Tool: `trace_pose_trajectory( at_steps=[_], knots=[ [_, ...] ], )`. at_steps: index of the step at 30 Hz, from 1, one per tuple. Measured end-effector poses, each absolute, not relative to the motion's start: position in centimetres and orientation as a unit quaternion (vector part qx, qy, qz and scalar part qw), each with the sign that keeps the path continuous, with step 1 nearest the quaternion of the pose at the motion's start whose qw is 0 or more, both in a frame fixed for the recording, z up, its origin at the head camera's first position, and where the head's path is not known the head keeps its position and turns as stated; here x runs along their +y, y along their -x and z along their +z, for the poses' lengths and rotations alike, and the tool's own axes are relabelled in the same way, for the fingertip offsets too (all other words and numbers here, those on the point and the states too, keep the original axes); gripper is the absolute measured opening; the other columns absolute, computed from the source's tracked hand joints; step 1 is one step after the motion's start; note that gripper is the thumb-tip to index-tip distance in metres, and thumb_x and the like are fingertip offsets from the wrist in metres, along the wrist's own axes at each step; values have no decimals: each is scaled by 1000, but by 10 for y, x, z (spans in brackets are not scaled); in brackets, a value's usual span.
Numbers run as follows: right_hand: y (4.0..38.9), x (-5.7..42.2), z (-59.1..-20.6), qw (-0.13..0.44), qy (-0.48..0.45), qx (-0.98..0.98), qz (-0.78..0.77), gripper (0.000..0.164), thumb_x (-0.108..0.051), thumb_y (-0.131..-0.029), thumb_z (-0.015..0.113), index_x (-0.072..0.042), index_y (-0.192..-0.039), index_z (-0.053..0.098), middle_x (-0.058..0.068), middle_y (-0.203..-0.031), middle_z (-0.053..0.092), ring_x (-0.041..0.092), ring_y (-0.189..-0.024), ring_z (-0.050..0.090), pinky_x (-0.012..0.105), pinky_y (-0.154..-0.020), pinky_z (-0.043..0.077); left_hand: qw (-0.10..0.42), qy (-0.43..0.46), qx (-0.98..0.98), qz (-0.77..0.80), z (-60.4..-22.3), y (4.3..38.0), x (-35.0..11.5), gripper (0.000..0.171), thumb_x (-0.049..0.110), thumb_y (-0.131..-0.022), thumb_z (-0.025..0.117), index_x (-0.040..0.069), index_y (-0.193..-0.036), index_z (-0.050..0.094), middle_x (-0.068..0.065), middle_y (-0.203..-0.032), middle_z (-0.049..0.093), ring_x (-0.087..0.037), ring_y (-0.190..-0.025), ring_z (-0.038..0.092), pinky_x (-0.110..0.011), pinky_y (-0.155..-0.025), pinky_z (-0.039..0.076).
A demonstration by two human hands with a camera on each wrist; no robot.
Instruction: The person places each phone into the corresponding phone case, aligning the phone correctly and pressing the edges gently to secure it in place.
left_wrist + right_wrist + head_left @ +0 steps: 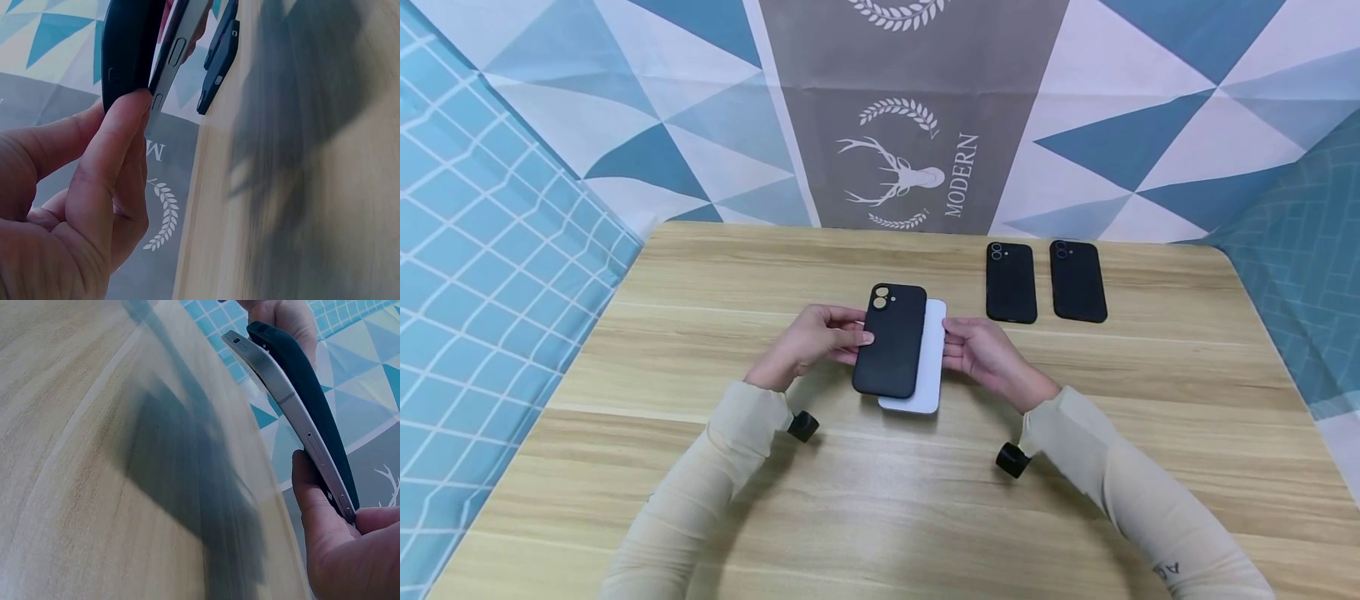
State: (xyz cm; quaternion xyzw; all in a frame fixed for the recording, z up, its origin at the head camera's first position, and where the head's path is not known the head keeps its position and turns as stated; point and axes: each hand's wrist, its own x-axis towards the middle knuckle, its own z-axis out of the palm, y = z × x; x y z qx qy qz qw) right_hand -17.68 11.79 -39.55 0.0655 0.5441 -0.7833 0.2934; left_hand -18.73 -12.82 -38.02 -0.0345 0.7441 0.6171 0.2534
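A black phone case [891, 346] with round camera cutouts is held by its left edge, thumb on its back, in my left hand [820, 337]. Partly covered by it, a white phone [933, 354] sticks out to the right and below. My right hand [988, 354] pinches the phone's right edge. The left wrist view shows the case [128, 50] and the phone's metal side [169, 69] with its buttons, nearly parallel. In the right wrist view the phone [297, 409] and case [325, 428] lie close together, raised off the table, a narrow gap between them.
Two black phones or cased phones [1011, 283] [1078, 282] lie side by side toward the table's back right. The wooden table [715, 267] ends at a patterned cloth backdrop [917, 108]. Small black wrist devices [803, 426] [1012, 459] are attached at both sleeves.
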Motion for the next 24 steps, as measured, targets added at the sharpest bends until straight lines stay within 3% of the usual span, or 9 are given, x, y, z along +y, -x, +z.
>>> trace_pose_trajectory(
  at_steps=[24],
  knots=[
    [175,120,-393,292,-61,530,-794,45,-10,-102,27,12,-141,21,-2,-82,69,7,-80,66,23,-70,57,267,32,745,610,-384,185,-116,49,-1,-82,68,-4,-128,52,-7,-92,57,-11,-65,64,-29,-62,60]
  ],
)
